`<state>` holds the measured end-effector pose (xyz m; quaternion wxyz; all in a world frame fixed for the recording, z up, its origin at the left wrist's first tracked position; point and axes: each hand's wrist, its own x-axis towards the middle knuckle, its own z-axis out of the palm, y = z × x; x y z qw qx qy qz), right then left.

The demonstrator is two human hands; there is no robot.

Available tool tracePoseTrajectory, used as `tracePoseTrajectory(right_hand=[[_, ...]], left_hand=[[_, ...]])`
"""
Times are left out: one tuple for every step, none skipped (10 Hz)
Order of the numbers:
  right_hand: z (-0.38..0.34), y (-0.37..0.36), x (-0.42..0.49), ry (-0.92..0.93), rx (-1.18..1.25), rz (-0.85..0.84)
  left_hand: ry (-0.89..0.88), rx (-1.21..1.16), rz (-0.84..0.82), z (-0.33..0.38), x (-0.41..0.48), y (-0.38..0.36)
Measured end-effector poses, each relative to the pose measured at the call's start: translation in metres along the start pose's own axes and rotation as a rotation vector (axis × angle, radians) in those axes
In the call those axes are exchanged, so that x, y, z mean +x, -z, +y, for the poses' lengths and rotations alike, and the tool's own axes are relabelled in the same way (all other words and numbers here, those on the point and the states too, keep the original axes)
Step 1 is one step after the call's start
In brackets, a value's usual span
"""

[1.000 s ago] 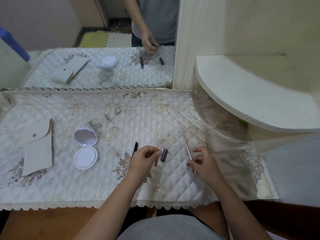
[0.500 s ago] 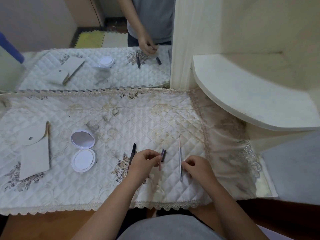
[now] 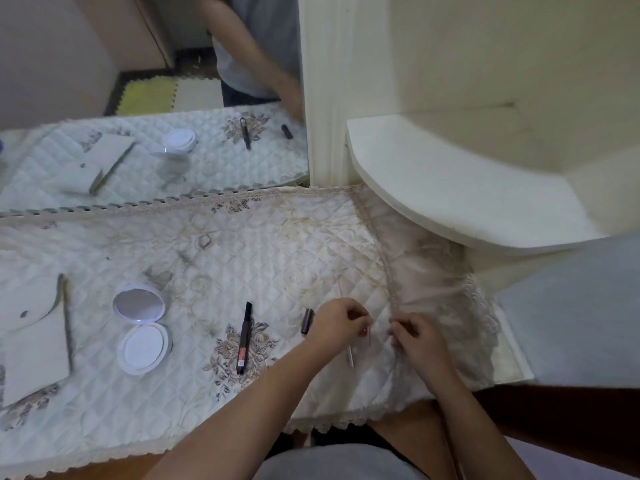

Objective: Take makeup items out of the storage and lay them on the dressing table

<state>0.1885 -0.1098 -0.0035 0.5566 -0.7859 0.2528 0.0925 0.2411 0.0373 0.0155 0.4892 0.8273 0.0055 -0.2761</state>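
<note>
On the quilted cloth of the dressing table (image 3: 242, 258) lie an open white compact with a mirror (image 3: 140, 329), a black pen-like stick (image 3: 244, 337), a short dark tube (image 3: 307, 320) and a long thin pale stick (image 3: 350, 356). My left hand (image 3: 341, 322) hovers over that long stick, fingers pinched on a small thin item (image 3: 369, 336). My right hand (image 3: 414, 336) is just to its right with its fingers curled; I see nothing in it. A flat white pouch (image 3: 33, 344) lies at the far left.
A mirror (image 3: 156, 98) stands behind the table and reflects the items and a person's arm. A curved white shelf (image 3: 450, 188) juts out at the right above the lace edge of the cloth. The table's front edge is close to my body.
My right hand laid the long thin stick on the cloth and let go of it. My left hand moved right, past the dark tube, and is over the stick.
</note>
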Motion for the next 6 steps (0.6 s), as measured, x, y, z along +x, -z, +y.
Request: tracePoseTrajectory(right_hand=[[0.005,0.003,-0.003,-0.008,0.022,0.015],[0.009,0.005,-0.005,-0.032,0.031,0.033],[0.014,0.005,-0.004,-0.046,0.056,0.042],[0.015,0.008,-0.003,-0.045,0.058,0.046],[0.012,0.011,-0.006,-0.013,0.017,0.041],[0.003,0.018,-0.009,0.029,0.049,0.056]], left_hand=[[-0.016,0.151,-0.009,0.002,0.01,-0.013],[-0.033,0.299,-0.024,0.003,0.014,-0.02],[-0.055,0.416,0.005,0.001,0.015,-0.024],[-0.07,0.545,-0.011,0.003,0.014,-0.028],[-0.113,0.583,0.011,0.005,0.008,-0.027],[-0.103,0.405,0.105,0.006,-0.003,-0.013]])
